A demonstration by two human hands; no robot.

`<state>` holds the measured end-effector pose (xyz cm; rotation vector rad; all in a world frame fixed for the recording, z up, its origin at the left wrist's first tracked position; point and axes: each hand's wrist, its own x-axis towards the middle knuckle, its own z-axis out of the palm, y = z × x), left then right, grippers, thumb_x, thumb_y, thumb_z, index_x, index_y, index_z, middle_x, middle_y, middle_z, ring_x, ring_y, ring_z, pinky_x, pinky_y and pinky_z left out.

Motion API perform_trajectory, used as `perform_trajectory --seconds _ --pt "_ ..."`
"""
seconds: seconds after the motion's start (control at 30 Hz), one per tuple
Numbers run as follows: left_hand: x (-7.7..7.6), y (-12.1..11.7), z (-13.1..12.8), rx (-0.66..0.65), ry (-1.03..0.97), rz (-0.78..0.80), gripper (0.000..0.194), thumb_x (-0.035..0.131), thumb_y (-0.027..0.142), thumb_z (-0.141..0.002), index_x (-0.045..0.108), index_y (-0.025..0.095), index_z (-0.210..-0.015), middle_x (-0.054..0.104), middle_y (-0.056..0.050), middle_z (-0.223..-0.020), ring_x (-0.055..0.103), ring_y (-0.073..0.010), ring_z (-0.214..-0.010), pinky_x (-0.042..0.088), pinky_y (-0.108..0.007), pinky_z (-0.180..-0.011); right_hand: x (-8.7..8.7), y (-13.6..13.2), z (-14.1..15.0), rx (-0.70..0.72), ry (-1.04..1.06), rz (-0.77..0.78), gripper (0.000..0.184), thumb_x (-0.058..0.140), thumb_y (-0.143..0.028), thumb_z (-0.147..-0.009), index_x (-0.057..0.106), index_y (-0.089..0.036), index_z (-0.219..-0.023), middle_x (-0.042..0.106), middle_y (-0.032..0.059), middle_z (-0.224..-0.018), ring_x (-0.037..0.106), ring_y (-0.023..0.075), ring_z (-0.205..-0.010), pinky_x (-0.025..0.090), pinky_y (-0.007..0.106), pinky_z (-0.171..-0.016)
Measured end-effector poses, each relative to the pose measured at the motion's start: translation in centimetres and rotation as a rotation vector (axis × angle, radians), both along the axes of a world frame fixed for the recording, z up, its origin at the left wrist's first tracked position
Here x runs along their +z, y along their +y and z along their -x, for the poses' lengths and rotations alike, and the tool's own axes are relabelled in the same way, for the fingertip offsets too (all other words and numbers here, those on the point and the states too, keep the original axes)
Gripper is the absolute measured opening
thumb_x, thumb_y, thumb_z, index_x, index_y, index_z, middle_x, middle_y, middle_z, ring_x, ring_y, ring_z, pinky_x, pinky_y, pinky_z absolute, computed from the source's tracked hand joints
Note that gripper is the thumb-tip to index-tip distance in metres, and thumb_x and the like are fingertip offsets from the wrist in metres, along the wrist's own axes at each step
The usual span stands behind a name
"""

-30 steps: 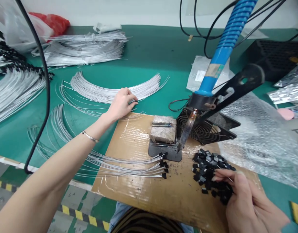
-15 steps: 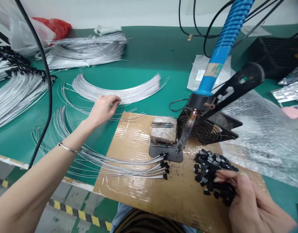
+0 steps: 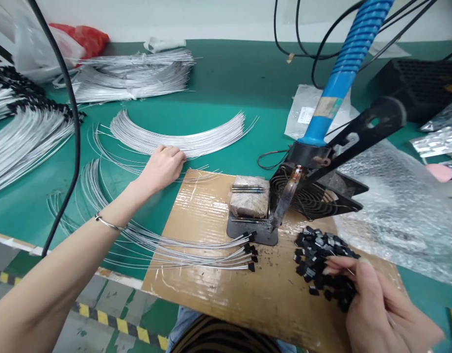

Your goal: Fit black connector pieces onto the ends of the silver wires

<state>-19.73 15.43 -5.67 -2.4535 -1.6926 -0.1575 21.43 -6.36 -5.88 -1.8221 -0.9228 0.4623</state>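
My left hand [image 3: 166, 167] rests at the front edge of a curved bundle of thin white wires [image 3: 182, 142]. Its fingers are curled together, and what they pinch, if anything, is hidden. Over a pile of small black connectors [image 3: 317, 252] is my right hand [image 3: 382, 304], closed on a thin metal tool whose kind I cannot make out. Wires with black connectors on their ends [image 3: 204, 252] lie across the cardboard [image 3: 226, 294]. A blue-handled soldering iron [image 3: 331, 103] is clamped upright-slanting, its tip down beside a small block [image 3: 248, 201] carrying thin metal rods.
A black fan [image 3: 314, 196] stands behind the iron. Bubble wrap [image 3: 402, 211] covers the right side. More wire bundles [image 3: 134, 78] lie at the back and finished-looking ones with black ends [image 3: 31, 132] at left. A black cable [image 3: 69, 108] hangs in front.
My left hand has turned slightly and its fingers have curled down at the wire bundle's edge. My right hand has barely moved over the connectors. The view shifted slightly.
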Motion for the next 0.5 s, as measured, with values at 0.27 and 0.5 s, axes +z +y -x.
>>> perform_trajectory --seconds 0.27,0.5 --pt "2.5 0.1 -0.1 0.048 -0.232 -0.007 0.015 0.054 0.021 -0.099 0.068 0.016 -0.102 0.076 -0.012 -0.093 0.073 -0.0287 -0.09 0.055 -0.044 -0.087 0.4 -0.1 0.2 -0.022 -0.019 0.015 0.035 0.064 -0.047 -0.099 0.081 -0.018 -0.089 0.077 0.0042 -0.083 0.07 0.0234 -0.085 0.051 0.035 -0.095" --pt "5.4 -2.3 -0.5 0.095 -0.61 -0.072 0.017 0.06 0.036 -0.098 0.067 0.02 -0.098 0.076 -0.006 -0.09 0.071 -0.0189 -0.077 0.057 -0.033 -0.078 -0.4 -0.2 -0.6 0.027 -0.032 -0.036 0.034 0.066 -0.046 -0.101 0.082 -0.018 -0.089 0.078 0.0029 -0.081 0.072 0.0199 -0.078 0.053 0.031 -0.088"
